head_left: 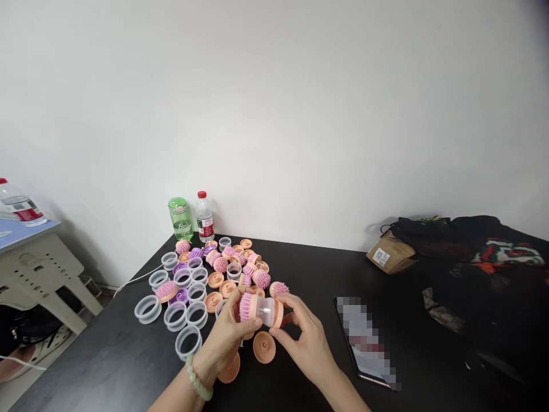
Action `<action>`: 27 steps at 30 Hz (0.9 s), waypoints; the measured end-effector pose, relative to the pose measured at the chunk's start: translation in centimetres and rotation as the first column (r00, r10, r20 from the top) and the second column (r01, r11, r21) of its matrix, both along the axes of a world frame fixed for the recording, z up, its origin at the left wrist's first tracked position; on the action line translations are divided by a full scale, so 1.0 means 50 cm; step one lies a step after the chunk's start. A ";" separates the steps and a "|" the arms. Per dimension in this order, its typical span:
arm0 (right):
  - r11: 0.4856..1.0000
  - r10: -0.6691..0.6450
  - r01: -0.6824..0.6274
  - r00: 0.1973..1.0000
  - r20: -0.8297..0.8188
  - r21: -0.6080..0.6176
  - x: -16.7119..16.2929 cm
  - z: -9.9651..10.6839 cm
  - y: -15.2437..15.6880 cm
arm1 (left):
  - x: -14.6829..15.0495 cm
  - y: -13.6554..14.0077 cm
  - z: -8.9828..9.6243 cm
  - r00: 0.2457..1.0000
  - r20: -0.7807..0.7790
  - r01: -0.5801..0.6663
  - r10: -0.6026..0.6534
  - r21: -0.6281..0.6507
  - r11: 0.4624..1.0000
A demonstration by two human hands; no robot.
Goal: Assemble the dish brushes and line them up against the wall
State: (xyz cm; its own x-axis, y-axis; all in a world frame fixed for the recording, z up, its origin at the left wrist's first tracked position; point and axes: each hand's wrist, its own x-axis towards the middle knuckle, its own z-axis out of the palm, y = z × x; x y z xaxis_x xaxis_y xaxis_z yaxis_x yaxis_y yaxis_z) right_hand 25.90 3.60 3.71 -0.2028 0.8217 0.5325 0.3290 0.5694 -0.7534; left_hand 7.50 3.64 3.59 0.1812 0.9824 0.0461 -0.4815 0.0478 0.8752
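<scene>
Left hand [228,332] partly covers pink-bristled brush [263,310].

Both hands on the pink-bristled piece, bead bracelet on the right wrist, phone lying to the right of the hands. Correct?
One error: the bead bracelet is on the wrist of the left hand, not the right hand; the head view shows it. Both hands on the pink-bristled piece and the phone to their right stand.
</scene>
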 end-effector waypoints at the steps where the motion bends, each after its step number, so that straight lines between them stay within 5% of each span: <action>1: 1.000 0.006 -0.006 1.000 -0.007 0.003 0.000 -0.003 0.001 | 0.000 -0.001 0.001 1.000 -0.001 0.005 -0.005 0.001 1.000; 27: 0.967 0.008 -0.039 0.992 0.125 0.250 0.014 0.003 0.001 | -0.007 0.004 0.004 0.995 -0.074 0.067 -0.066 0.012 0.998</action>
